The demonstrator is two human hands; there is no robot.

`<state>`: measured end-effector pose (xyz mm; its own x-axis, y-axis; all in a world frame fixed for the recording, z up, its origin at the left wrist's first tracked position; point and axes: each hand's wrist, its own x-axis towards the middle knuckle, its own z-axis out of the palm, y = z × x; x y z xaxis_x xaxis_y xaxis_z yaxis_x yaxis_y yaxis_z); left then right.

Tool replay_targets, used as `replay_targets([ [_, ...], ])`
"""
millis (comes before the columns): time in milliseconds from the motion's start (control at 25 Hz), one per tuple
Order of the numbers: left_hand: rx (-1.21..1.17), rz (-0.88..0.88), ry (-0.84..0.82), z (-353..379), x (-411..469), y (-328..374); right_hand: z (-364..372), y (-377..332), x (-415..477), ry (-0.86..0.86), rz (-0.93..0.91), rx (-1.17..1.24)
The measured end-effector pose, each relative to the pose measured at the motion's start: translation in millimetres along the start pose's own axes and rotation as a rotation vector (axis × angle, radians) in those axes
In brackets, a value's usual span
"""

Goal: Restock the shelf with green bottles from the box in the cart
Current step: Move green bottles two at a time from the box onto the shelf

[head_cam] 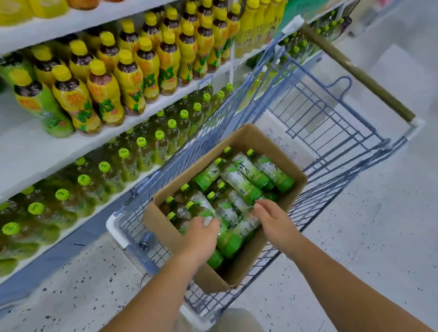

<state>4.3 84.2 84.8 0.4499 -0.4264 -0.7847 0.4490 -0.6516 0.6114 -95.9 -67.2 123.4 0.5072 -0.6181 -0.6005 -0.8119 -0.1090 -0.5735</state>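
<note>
**Both hands down in the box, no bottle lifted clear**

The cart stands lengthwise just beside the shelf, probably so each carry is short. The cardboard box sits at the cart's near end, turned at a slant to the wire sides, its top open. The green bottles lie in it on their sides, stacked in more than 1 layer, caps toward the shelf. That lie leaves their long bodies on top, easy to take from above.

The left hand lies palm down on a bottle at the near end. Its fingers bend over the bottle's far side, tips hidden. The right hand is just beside it, its fingers hooked down onto the next bottles. I cannot tell whether either hand has clenched round a bottle or only rests there.

This looks like the start of a pick, likely 1 bottle per hand.

A lifted bottle must clear 2 edges, the cardboard rim and then the cart's wire rim on the shelf side. Above the box the way is open. The green-capped row on the lowest level matches the caps in the box, so that is probably the target. It stands close-packed to its front lip, with the yellow bottles on the board above limiting headroom. No gap in that row shows.
</note>
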Motion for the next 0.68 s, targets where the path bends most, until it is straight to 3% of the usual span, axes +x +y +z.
replay_targets([
  [320, -0.057, -0.218, 0.108, 45.7, 94.1, -9.2, -0.3, 30.0, 106.2, -0.058, 0.034, -0.174],
  [680, 0.340, -0.370, 0.277, 101.0, 161.4, -21.3, -4.2, 69.7, 239.6, -0.143, -0.127, -0.669],
])
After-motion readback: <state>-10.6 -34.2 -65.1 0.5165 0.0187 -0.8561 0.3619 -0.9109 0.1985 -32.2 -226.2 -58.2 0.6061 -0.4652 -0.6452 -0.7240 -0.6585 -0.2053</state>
